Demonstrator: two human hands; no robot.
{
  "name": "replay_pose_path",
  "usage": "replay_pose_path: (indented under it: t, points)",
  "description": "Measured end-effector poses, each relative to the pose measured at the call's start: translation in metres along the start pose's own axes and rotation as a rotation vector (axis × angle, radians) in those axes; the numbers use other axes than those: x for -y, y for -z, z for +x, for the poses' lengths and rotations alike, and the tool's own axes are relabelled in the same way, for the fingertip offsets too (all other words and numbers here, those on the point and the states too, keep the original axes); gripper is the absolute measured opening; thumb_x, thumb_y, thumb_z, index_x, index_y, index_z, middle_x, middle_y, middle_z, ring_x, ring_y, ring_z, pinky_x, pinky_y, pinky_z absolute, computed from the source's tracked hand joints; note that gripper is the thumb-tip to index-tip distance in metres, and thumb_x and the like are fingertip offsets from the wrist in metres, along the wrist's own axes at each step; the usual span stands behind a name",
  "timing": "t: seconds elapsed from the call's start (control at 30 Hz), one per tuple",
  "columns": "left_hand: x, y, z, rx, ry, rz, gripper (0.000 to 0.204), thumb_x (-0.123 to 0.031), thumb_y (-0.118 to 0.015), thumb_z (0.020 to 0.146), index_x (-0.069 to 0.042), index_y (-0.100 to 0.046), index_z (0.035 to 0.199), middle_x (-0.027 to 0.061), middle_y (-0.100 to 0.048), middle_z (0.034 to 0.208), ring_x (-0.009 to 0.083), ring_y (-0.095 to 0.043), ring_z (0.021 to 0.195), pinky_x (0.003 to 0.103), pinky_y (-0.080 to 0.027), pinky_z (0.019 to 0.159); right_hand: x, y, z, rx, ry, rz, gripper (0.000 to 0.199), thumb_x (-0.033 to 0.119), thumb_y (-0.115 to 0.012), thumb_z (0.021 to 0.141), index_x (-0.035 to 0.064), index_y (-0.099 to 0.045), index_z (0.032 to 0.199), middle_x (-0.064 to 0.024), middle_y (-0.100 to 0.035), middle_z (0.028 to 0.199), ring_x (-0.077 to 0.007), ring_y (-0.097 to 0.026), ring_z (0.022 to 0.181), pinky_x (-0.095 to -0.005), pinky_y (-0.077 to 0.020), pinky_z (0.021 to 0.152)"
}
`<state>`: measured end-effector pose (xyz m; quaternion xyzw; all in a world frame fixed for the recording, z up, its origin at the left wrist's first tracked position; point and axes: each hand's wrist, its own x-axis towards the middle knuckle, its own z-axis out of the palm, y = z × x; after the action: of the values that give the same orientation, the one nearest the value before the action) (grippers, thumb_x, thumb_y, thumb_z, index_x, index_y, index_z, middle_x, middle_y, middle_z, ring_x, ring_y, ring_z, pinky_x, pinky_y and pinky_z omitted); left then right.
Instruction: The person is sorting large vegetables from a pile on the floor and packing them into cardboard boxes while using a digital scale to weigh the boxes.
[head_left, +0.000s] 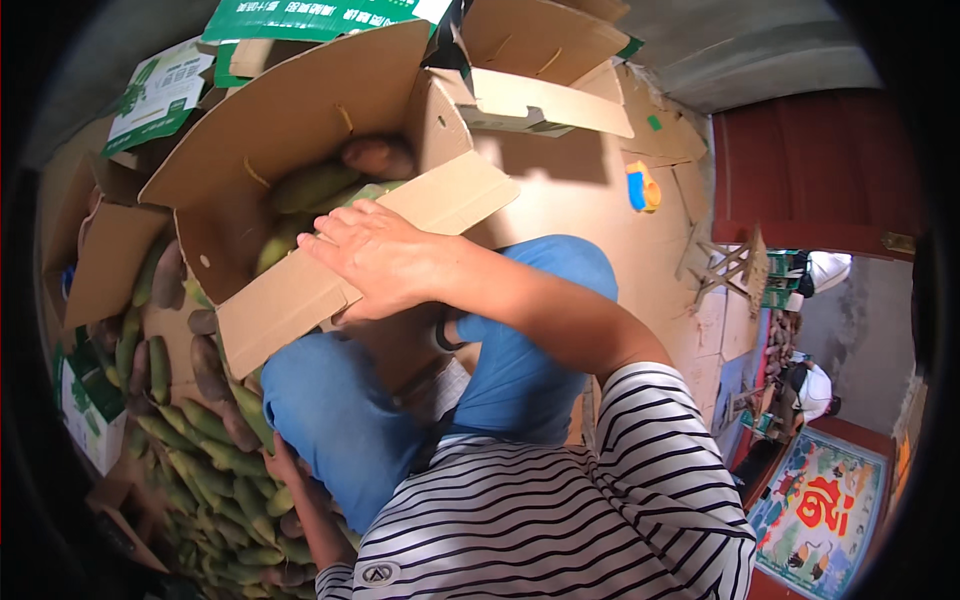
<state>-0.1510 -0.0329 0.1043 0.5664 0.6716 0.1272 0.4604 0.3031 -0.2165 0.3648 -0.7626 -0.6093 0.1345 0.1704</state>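
Note:
An open cardboard box (310,85) stands tilted before my knees, with several long green vegetables (312,187) and a reddish-brown one (378,157) inside. My right hand (378,255) lies across its near flap (275,310); the fingers reach to the inner crease and the thumb sits at the outer edge. Low at the left, beside my knee, my left hand (284,464) is closed around the lower end of a long green vegetable (254,412). Part of that hand's grip is hidden. A large heap of the same vegetables (215,490) spreads beneath it.
More opened cartons stand at the left (115,265) and behind the box (545,95). A blue-and-yellow toy (643,188) lies on the floor to the right. Farther right are a wooden folding stool (735,268), a dark red door (810,165) and other people (812,390).

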Motion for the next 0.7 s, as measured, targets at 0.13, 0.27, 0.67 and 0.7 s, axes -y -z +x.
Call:
replay_pose_path:
  t: [0.13, 0.27, 0.67, 0.7]
  points:
    - [-0.155, 0.009, -0.079, -0.184, -0.352, -0.065, 0.059, -0.026, -0.07, 0.086, 0.008, -0.047, 0.129, 0.0185, -0.057, 0.121, 0.0241, -0.056, 0.101, 0.035, -0.046, 0.089, 0.005, -0.003, 0.002, 0.006, -0.004, -0.101, 0.088, 0.051, -0.075, 0.066, -0.0027, -0.047, 0.13, -0.0178, -0.056, 0.112, -0.0313, -0.05, 0.109, -0.0431, -0.0364, 0.096]
    - [-0.292, 0.014, -0.106, -0.156, -0.89, -0.061, 0.055, -0.005, -0.066, 0.08, 0.001, -0.047, 0.131, 0.0129, -0.055, 0.123, 0.0219, -0.055, 0.108, 0.034, -0.043, 0.095, 0.006, -0.004, 0.006, 0.019, 0.019, -0.101, 0.085, 0.047, -0.074, 0.069, -0.0019, -0.045, 0.132, -0.0176, -0.055, 0.114, -0.0316, -0.05, 0.111, -0.0427, -0.0365, 0.097]
    - [-0.425, -0.073, -0.084, 0.221, -1.302, 0.657, 0.052, -0.011, -0.072, 0.078, -0.004, -0.052, 0.125, 0.0146, -0.055, 0.118, 0.027, -0.057, 0.106, 0.035, -0.045, 0.09, 0.015, 0.012, 0.006, 0.158, -0.018, -0.056, 0.085, 0.043, -0.072, 0.075, -0.0003, -0.036, 0.139, -0.0235, -0.046, 0.133, -0.0362, -0.042, 0.126, -0.0443, -0.0295, 0.108]
    - [-0.42, -0.068, -0.091, 0.195, -1.33, 0.504, 0.05, -0.013, -0.072, 0.079, -0.003, -0.053, 0.123, 0.0147, -0.056, 0.114, 0.0293, -0.057, 0.103, 0.036, -0.046, 0.088, 0.012, 0.012, 0.003, 0.163, -0.025, -0.053, 0.085, 0.043, -0.072, 0.075, -0.0003, -0.036, 0.139, -0.0235, -0.046, 0.133, -0.0362, -0.042, 0.126, -0.0443, -0.0295, 0.108]
